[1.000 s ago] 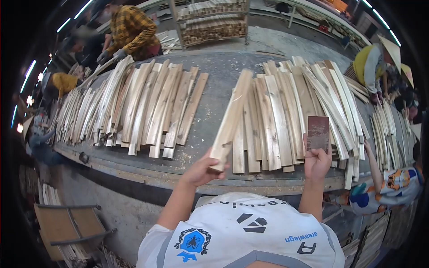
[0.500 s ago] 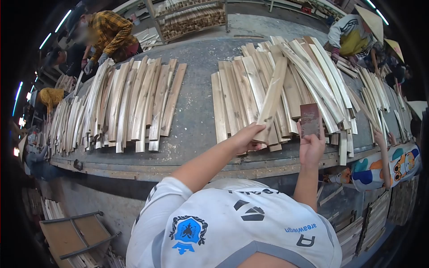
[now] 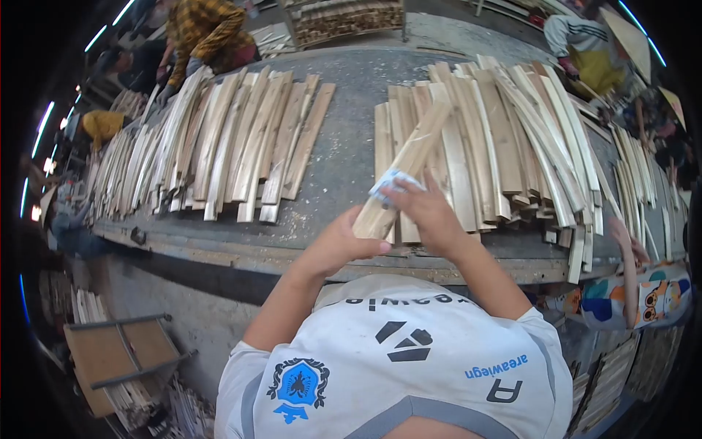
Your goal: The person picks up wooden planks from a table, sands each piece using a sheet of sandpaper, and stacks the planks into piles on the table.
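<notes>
A pale wooden slat (image 3: 422, 137) points away from me at a slant, its far part above the right-hand pile of slats (image 3: 468, 139). My left hand (image 3: 342, 240) is closed around the near end, thumb on top. Against the slat's upper face my right hand (image 3: 430, 214) presses a piece of sandpaper (image 3: 393, 184), whose whitish-blue printed back faces up. The fingers of that hand lie over the sheet and partly hide it.
Another pile of slats (image 3: 248, 139) spreads over the grey worktable (image 3: 344, 161) to the left. The table's wooden front edge (image 3: 292, 257) runs before me. People work across the table and on both sides, one in a patterned garment (image 3: 651, 296). A rack of wood (image 3: 347, 25) stands beyond.
The sandpaper, held up brown side showing before, now lies against the slat with its printed back up. Both hands came together, and the slat swung to a stronger rightward slant.
</notes>
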A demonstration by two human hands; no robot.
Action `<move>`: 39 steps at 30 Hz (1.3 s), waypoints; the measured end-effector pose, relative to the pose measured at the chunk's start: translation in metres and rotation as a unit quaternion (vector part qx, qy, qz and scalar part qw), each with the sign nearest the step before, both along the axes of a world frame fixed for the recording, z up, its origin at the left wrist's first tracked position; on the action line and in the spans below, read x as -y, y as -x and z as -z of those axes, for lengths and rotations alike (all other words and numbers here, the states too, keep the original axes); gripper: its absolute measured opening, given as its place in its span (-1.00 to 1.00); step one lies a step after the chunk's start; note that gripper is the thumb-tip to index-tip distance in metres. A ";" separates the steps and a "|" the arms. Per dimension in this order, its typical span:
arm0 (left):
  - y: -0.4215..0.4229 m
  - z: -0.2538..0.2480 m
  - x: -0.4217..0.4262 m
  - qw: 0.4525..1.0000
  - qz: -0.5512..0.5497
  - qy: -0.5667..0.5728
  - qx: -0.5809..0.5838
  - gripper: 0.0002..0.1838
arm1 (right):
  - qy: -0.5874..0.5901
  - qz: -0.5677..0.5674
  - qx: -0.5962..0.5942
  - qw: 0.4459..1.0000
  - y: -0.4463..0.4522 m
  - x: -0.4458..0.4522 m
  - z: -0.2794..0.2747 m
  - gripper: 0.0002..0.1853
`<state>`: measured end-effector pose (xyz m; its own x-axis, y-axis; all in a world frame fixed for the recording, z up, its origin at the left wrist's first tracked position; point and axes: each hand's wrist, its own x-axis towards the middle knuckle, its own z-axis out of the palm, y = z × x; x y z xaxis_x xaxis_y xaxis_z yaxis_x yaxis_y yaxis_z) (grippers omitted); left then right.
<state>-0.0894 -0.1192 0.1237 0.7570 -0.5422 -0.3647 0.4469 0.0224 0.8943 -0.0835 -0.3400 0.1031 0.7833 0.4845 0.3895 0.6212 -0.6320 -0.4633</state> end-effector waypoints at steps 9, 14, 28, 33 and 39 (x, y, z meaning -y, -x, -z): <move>0.052 0.051 -0.073 0.988 -0.142 -0.018 -0.061 -0.45 | 0.046 -0.149 -0.042 0.987 -0.039 -0.071 0.050 -0.40; 0.089 0.068 -0.061 0.968 -0.244 0.010 -0.051 -0.45 | -0.211 -0.007 -0.197 0.957 -0.026 -0.090 0.122 -0.23; 0.068 0.090 -0.032 0.909 -0.200 -0.268 0.250 -0.05 | -0.442 -0.080 -0.486 0.750 -0.054 -0.125 0.035 -0.05; 0.063 0.039 -0.114 0.512 -0.302 -0.592 0.545 -0.08 | -0.154 -0.111 -0.247 0.950 -0.066 -0.091 0.025 -0.06; 0.066 -0.032 -0.179 0.246 -0.223 -0.753 0.568 -0.28 | 0.013 -0.249 -0.204 0.947 -0.042 -0.078 -0.008 -0.15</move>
<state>-0.1556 0.0596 0.1561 0.6965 -0.2102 0.6861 0.1427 -0.8964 -0.4196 -0.0413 -0.2620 0.1114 0.5376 0.8388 0.0862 0.6176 -0.3221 -0.7175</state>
